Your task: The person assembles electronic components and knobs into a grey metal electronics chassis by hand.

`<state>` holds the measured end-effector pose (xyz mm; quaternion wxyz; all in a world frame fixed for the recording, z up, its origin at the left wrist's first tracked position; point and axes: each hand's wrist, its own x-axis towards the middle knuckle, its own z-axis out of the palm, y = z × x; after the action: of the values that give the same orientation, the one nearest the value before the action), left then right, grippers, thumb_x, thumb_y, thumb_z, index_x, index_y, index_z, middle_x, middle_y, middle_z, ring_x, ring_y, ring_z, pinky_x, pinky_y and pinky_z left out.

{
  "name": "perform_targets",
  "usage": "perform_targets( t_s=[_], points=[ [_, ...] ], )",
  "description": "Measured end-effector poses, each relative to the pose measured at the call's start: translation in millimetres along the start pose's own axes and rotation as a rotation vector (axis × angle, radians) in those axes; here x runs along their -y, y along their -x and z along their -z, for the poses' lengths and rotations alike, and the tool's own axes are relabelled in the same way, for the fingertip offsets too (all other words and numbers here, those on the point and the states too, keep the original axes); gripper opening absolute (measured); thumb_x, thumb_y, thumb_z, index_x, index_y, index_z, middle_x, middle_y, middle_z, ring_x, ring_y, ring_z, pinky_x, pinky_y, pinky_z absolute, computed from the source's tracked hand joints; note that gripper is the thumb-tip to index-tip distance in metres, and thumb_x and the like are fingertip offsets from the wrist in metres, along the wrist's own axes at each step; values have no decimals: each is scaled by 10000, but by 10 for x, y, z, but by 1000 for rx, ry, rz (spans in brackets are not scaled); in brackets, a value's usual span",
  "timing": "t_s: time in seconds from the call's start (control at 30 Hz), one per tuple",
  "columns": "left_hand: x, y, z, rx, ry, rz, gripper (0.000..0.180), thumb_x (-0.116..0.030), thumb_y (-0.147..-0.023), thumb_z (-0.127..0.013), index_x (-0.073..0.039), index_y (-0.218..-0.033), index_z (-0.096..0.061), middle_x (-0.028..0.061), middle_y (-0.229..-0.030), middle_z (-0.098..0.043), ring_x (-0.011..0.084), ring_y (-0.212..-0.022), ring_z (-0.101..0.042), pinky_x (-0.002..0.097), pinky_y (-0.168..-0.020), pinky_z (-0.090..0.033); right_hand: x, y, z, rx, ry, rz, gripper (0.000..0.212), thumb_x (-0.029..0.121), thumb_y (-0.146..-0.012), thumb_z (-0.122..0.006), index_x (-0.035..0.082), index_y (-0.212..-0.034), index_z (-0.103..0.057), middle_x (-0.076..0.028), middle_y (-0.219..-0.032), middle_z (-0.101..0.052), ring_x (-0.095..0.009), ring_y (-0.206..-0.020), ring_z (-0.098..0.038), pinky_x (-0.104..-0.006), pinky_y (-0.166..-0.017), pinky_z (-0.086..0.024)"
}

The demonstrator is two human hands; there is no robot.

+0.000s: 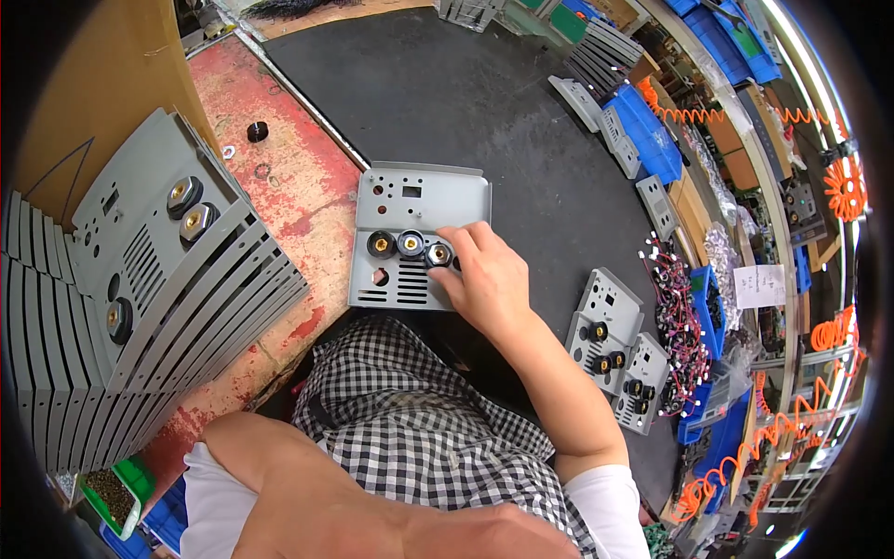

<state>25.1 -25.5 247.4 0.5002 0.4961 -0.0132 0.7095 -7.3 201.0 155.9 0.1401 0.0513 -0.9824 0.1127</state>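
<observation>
A grey sheet-metal panel with round holes and rows of slots lies in front of me. Three black round sockets with brass centres sit in a row on its lower half. My right hand pinches the rightmost black socket, which has a silver hex nut around its centre; thumb and fingers are at its sides. Beside it are the middle socket and the left socket. My left arm crosses low in front of me, and my left hand is at the lower edge, its fingers hidden.
At left stands a stack of grey panels, sockets on the top one. A loose black ring lies on the worn red surface. Finished-looking panels with sockets, wire bundles and a blue bin line the right side.
</observation>
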Motion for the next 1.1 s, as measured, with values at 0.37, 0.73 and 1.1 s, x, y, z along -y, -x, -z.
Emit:
perform_targets(
  t_s=[0.37, 0.73, 1.1],
  points=[
    [13, -157, 333, -422, -347, -15, 427, -411, -834, -538, -45, -1047, -593, 200, -1193, -437, 318, -1078, -434, 432, -889, -345, -78, 32, -42, 55, -137, -37, 407, 145, -705, -725, 52, -1072, -575, -63, -943, -590, -226, -854, -596, -331, -732, -482],
    [640, 24, 1267, -789, -1658, -284, 414, -85, -671, -732, -50, -1036, -541, 110, -973, -596, 288, -879, -575, 382, -768, -457, -126, 662, 156, 157, -2123, -395, 396, 230, -884, -605, 55, -1209, -459, -173, -1193, -543, -271, -1047, -578, -398, -936, -445],
    [648, 7, 1217, -667, -1866, -239, 195, -79, -646, -711, -44, -826, -646, 105, -975, -641, 293, -869, -606, 379, -771, -492, -77, 764, 157, -40, -1662, -653, 333, 384, -942, -498, 95, -778, -510, 5, -668, -551, -63, -573, -505, -198, -519, -385]
  ],
)
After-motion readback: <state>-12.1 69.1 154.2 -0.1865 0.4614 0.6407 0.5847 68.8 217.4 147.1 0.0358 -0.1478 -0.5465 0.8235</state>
